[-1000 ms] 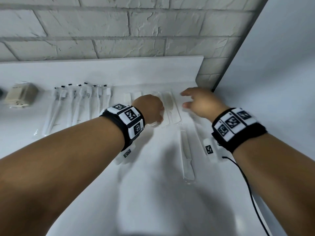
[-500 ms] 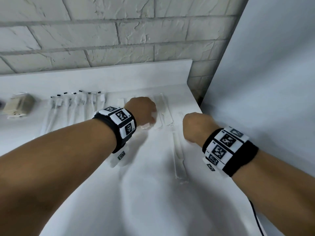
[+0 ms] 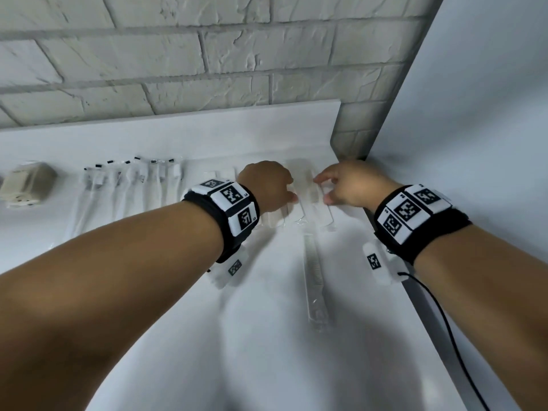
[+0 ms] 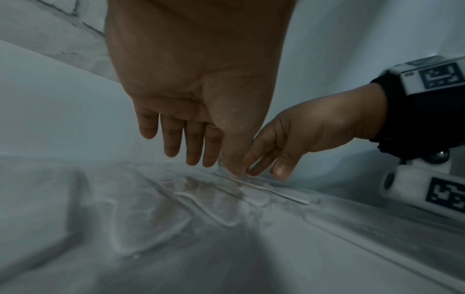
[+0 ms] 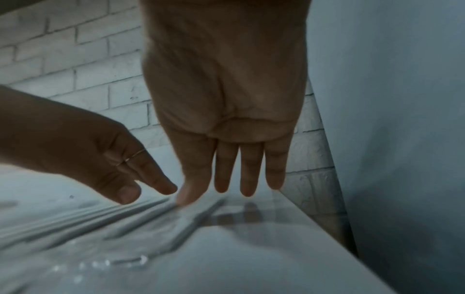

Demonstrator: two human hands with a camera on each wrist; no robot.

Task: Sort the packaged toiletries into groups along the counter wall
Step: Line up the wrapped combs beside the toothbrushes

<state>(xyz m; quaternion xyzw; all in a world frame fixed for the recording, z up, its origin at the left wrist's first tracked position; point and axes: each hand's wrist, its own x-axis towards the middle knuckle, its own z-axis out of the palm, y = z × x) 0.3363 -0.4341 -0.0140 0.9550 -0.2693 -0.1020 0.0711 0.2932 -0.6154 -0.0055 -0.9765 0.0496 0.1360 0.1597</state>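
Both hands reach with straight, relaxed fingers, gripping nothing: the left hand and right hand press fingertips on the clear-wrapped white combs lined against the white backsplash at 12 o'clock. One more wrapped white comb lies apart on the white counter, at 6 o'clock from them. At 9 o'clock lies a row of wrapped white toothbrushes, and beyond it a small beige packet.
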